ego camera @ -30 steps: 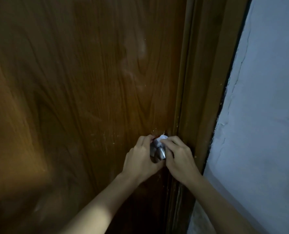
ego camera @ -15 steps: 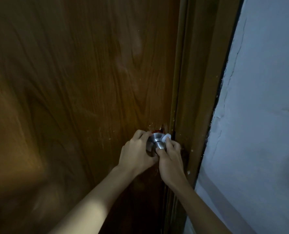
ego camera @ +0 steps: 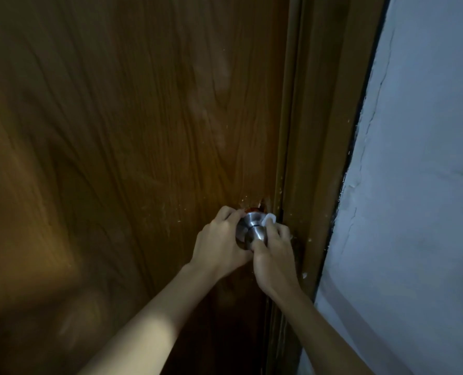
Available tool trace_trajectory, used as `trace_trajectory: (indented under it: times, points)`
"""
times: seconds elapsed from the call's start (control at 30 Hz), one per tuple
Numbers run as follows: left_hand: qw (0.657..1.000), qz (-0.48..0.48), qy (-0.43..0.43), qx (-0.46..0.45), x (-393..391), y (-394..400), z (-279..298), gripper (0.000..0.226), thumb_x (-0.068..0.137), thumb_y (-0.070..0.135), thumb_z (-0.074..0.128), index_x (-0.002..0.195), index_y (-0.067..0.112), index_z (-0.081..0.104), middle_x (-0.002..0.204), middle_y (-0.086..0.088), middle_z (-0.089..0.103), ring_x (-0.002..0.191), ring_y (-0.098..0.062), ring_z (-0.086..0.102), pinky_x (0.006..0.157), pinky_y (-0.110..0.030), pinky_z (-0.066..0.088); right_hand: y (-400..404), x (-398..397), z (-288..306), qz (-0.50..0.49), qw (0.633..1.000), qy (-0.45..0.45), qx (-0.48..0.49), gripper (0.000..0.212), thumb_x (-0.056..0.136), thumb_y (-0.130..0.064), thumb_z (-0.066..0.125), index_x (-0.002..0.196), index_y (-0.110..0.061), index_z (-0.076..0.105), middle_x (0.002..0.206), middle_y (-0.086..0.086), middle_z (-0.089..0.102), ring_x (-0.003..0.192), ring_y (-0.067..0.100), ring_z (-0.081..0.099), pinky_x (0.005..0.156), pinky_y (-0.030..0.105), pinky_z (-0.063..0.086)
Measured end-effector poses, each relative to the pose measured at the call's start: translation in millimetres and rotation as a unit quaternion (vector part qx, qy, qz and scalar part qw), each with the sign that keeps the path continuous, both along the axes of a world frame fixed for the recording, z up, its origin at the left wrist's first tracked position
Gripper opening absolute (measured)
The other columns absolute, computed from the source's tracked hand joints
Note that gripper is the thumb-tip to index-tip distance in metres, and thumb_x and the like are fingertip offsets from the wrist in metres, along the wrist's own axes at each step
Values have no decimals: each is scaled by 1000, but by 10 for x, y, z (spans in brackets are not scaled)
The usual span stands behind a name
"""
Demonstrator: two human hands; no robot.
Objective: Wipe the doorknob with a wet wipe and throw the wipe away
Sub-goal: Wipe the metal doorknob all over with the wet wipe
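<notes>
Gripping a round metal doorknob (ego camera: 253,230) from both sides, a person works at a brown wooden door (ego camera: 133,147) in dim light, seen from a camera worn on the head and looking down along two bare forearms. The left hand (ego camera: 219,243) curls around the left side of the knob, its fingers bent over the plate behind the knob and its palm close against the door's face. The right hand (ego camera: 273,255) closes on the knob's right side, thumb laid across the lower front of the metal and the other fingers folded behind it; pinched beneath those fingers is a white wet wipe (ego camera: 268,218), of which only a small crumpled corner shows, poking up at the knob's upper right, just beside the door's right edge. The knob sits low on the door, near that right edge, where the wood above it is chipped and flecked with pale specks. Immediately right of the door runs the brown door frame (ego camera: 322,131), its outer edge spotted with paint. Beyond the frame, a pale blue-grey wall (ego camera: 419,185) fills the right side of the view, its plaster cracked and uneven along the line where it meets the frame.
</notes>
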State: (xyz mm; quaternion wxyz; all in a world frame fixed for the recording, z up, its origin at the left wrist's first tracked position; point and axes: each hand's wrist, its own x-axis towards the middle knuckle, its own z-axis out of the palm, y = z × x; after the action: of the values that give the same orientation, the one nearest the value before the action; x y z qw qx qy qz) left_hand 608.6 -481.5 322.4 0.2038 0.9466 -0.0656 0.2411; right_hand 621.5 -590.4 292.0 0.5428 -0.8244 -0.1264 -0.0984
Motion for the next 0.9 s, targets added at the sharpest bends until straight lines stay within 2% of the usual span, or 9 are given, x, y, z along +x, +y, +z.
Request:
trace_trajectory:
  times: [0.1, 0.2, 0.27, 0.4, 0.53, 0.63, 0.77, 0.8, 0.9]
  points:
    - [1000, -8, 2, -1, 0, 11, 0, 61, 78, 29, 66, 133, 15, 42, 128, 0, 47, 103, -15, 55, 78, -20, 46, -15, -17, 9, 29, 984, -111, -135, 61, 83, -34, 30, 142, -24, 21, 141, 3, 25, 112, 13, 39, 80, 21, 42]
    - [1000, -15, -4, -3, 4, 16, 5, 54, 80, 26, 64, 129, 15, 46, 123, -2, 49, 97, -16, 57, 74, -21, 47, -17, 21, 51, 40, 972, -153, -176, 60, 83, -35, 26, 141, -20, 26, 137, 4, 31, 114, 13, 37, 84, 23, 42]
    - [1000, -16, -2, 0, 11, 19, 5, 58, 78, 31, 66, 129, 15, 46, 123, -1, 50, 97, -16, 57, 73, -21, 46, -19, 42, 58, 38, 980, -140, -139, 54, 88, -33, 26, 141, -22, 26, 135, 4, 33, 109, 11, 40, 82, 20, 41]
    - [1000, -12, 4, 0, 16, 24, 8, 66, 74, 39, 69, 130, 13, 46, 123, -1, 49, 100, -16, 56, 75, -21, 45, -25, 53, 92, 12, 997, -49, -54, 47, 97, -24, 30, 143, -17, 21, 134, 6, 32, 98, 11, 43, 70, 15, 38]
    - [1000, -14, -3, -6, 6, 17, 10, 64, 72, 40, 71, 126, 14, 49, 122, -1, 50, 99, -14, 56, 72, -19, 42, -2, 60, 128, 7, 999, 37, 8, 49, 97, -22, 30, 144, -16, 18, 136, 10, 33, 105, 18, 43, 85, 32, 41]
    - [1000, -12, -6, -3, 4, 23, -2, 66, 71, 41, 72, 126, 15, 48, 122, 0, 49, 100, -13, 55, 74, -18, 42, 11, 44, 135, 13, 990, 100, 99, 49, 95, -24, 34, 141, -14, 23, 135, 12, 39, 111, 23, 47, 95, 40, 42]
    - [1000, -12, -4, 2, 13, 30, -8, 70, 69, 43, 73, 128, 16, 46, 123, 0, 49, 102, -14, 55, 77, -20, 46, 18, 101, 76, 22, 973, 162, 165, 54, 91, -27, 38, 142, -19, 23, 135, 12, 42, 118, 27, 46, 102, 48, 38]
    - [1000, -12, -4, 3, 14, 32, -8, 71, 69, 44, 73, 129, 16, 46, 123, 0, 49, 103, -14, 54, 79, -22, 47, 14, 119, 70, 27, 963, 186, 193, 52, 91, -30, 38, 141, -19, 26, 134, 13, 45, 116, 27, 48, 99, 46, 41]
    - [1000, -13, 4, 6, 5, 36, -7, 75, 68, 47, 73, 130, 17, 44, 123, 1, 48, 105, -14, 54, 83, -26, 49, -42, 119, 125, 43, 914, 267, 303, 43, 96, -35, 34, 131, -12, 42, 115, 11, 58, 99, 21, 56, 76, 32, 45]
